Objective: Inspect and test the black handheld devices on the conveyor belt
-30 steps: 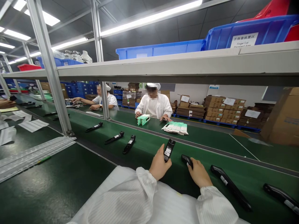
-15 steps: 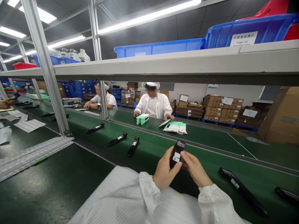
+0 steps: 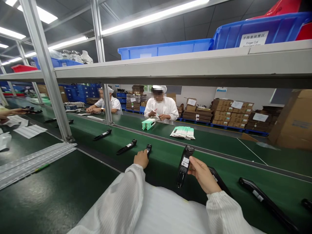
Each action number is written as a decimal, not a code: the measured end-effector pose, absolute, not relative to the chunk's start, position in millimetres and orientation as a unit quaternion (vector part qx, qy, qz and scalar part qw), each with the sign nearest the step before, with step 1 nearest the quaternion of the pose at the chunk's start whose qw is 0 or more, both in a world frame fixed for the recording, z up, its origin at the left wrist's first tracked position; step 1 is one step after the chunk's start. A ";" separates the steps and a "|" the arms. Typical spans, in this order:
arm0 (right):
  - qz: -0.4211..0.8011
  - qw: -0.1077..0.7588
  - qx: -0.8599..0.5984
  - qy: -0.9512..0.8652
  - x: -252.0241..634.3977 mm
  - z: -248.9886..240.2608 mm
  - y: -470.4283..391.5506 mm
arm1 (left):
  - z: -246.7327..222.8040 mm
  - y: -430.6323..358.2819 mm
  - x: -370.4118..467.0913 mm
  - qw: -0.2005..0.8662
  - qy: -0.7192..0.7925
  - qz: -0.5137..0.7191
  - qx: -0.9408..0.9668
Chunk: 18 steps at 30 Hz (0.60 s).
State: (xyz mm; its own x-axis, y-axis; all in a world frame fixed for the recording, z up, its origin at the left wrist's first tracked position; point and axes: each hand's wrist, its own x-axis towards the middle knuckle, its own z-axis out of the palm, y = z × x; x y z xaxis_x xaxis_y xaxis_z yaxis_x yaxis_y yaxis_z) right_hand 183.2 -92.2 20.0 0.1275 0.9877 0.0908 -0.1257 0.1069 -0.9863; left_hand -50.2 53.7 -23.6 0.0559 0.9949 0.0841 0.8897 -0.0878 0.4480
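My right hand (image 3: 203, 175) holds a long black handheld device (image 3: 184, 166) with an angled head, pinched at its right edge. The device stands nearly upright, with white labels on its face and an open recess toward its lower end. Farther left, my left hand (image 3: 141, 159) is closed over a similar black device (image 3: 149, 148) lying on the green belt (image 3: 165, 152). Only the head of that one shows; the curled fingers cover the rest. Behind my right wrist lies another labelled device (image 3: 215, 177), partly hidden.
More black devices lie along the belt, left (image 3: 126, 147) and right (image 3: 263, 201). Across it a co-worker (image 3: 161, 109) sits behind green-and-white cartons (image 3: 148, 123) and a flat stack (image 3: 182, 132). A shelf (image 3: 170, 68) with blue bins spans overhead; a metal post (image 3: 52, 87) stands left.
My left hand has let go of the device in my right hand and reached left to another one. Devices on the belt have shifted right. The co-worker's hands have come together.
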 end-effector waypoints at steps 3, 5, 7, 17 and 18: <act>0.485 0.597 -0.465 -0.438 185.1 15.9 -89.6 | -23.5 52.2 -42.9 0.181 0.650 0.220 0.705; 0.487 0.604 -0.462 -0.429 186.0 13.1 -87.9 | -21.7 52.4 -39.9 0.227 0.640 0.246 0.691; 0.483 0.610 -0.464 -0.423 185.9 11.5 -86.8 | -19.5 52.2 -37.9 0.287 0.622 0.275 0.674; 0.459 0.563 -0.555 -0.404 201.6 -14.0 -76.5 | -5.5 7.9 8.1 0.742 0.373 0.386 0.402; 0.417 0.537 -0.596 -0.427 207.5 -21.0 -74.1 | -4.2 2.7 12.4 0.778 0.343 0.382 0.361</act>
State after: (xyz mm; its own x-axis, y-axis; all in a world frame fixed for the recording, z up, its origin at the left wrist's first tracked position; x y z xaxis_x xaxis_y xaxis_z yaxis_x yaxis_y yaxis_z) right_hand 207.5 -74.1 -21.0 0.2881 0.9568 -0.0390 0.0613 -0.0591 -0.9964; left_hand 12.4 2.7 -4.2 0.4720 0.8430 -0.2582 -0.3474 0.4470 0.8243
